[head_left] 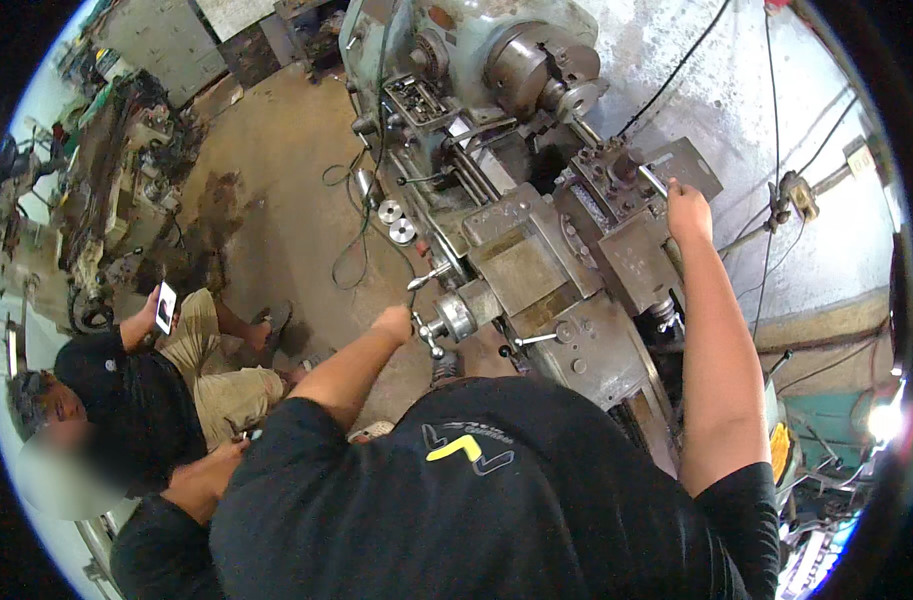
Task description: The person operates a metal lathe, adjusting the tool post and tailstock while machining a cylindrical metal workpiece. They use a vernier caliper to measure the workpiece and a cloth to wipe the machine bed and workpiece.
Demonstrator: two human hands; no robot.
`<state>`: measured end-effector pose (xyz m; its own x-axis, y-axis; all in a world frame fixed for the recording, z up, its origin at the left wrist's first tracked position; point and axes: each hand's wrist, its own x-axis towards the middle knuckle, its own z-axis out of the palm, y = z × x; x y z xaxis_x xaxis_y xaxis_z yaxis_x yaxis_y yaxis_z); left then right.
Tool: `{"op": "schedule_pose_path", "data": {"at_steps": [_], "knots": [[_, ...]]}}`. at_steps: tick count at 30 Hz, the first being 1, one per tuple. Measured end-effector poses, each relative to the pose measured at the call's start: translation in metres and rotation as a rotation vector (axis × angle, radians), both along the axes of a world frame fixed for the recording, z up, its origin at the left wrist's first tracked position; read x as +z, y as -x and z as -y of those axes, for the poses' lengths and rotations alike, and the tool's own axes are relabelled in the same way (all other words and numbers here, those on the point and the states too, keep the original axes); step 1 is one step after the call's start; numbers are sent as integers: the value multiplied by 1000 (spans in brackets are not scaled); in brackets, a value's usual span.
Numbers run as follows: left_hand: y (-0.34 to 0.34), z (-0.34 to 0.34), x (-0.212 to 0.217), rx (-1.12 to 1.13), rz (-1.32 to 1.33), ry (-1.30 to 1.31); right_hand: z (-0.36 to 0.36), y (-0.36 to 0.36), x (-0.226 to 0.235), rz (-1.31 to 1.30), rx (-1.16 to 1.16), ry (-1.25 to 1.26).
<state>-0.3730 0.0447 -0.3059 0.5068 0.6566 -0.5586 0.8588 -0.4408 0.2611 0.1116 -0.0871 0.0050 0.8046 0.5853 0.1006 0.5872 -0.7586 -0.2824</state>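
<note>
A metal lathe point(516, 225) stands in front of me. My left hand point(394, 324) is closed at the near side of the cross-slide handwheel point(458, 314), around one of its crank handles; the fingertips are partly hidden. Further right, my right hand point(688, 212) wraps round the end of the tool post lever point(653, 181). That lever runs into the top of the tool post point(612, 172). Beyond it, the chuck point(521, 72) holds a round metal workpiece point(579, 99), close to the tool post.
On the left a person point(126, 400) sits holding a phone point(165, 308). Two shiny metal discs point(402, 231) rest at the lathe's left edge. A dark cable point(348, 270) loops over the floor. Cluttered machinery point(126, 190) lines the far left; a stained wall point(716, 90) stands behind the lathe.
</note>
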Motion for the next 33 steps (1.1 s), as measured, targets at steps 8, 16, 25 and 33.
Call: {"op": "schedule_pose_path", "data": {"at_steps": [8, 16, 25, 33], "knots": [[11, 78, 9, 0, 126, 169, -2, -4, -2, -7, -50, -45], [4, 3, 6, 82, 69, -38, -2, -4, 0, -5, -53, -30], [4, 85, 14, 36, 134, 153, -2, -4, 3, -8, -74, -28], [-4, 6, 21, 53, 10, 31, -2, -9, -1, 34, -21, -23]]}}
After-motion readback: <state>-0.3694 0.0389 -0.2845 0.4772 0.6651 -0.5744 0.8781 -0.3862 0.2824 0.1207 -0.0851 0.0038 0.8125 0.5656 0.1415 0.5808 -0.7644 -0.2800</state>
